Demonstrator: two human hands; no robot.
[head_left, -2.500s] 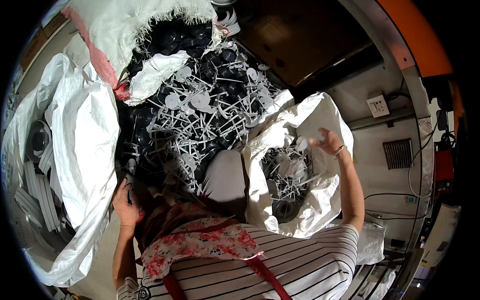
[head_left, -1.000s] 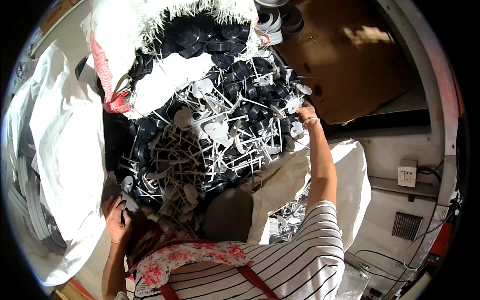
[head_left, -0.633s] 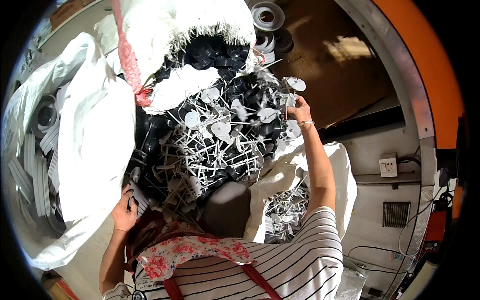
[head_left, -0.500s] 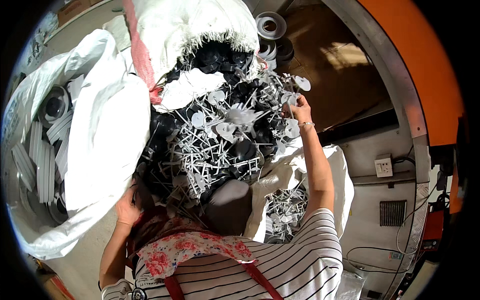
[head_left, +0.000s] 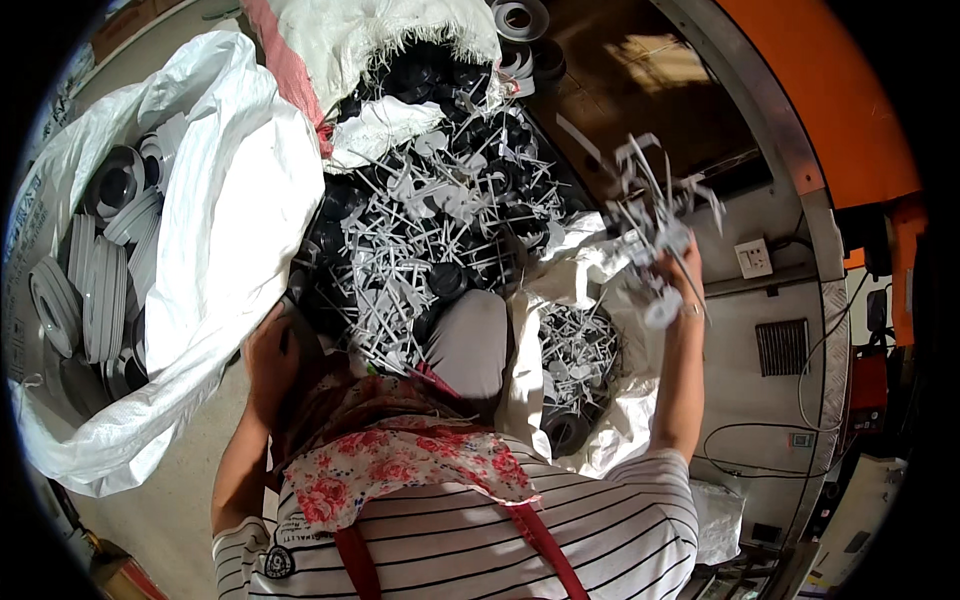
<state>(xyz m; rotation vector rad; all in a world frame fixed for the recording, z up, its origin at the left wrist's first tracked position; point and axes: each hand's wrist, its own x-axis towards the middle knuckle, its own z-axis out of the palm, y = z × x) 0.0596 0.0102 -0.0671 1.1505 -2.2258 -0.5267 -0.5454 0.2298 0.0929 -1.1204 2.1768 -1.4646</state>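
My right hand (head_left: 685, 272) is closed around a bunch of grey plastic sprues (head_left: 655, 215), thin sticks with flat round discs, held up above an open white woven sack (head_left: 640, 365) on my right. More sprues (head_left: 582, 350) and a dark ring-shaped part (head_left: 566, 432) lie inside that sack. In front of me is a heap of sprues (head_left: 430, 250) mixed with black round plastic parts (head_left: 345, 200). Low at the heap's left edge, beside a big white bag, is my left hand (head_left: 270, 355); its fingers are shaded and partly hidden.
The big white bag (head_left: 235, 190) on the left holds stacked grey rings (head_left: 105, 285). Another woven sack (head_left: 350, 35) lies at the back, its mouth spilling black parts. A machine with an orange panel (head_left: 815, 90) stands to the right, with a socket (head_left: 753, 258) and loose cables.
My right hand has moved from the heap's far right edge toward me and right, carrying a bunch of sprues over the right sack. My left hand stays low beside the heap.
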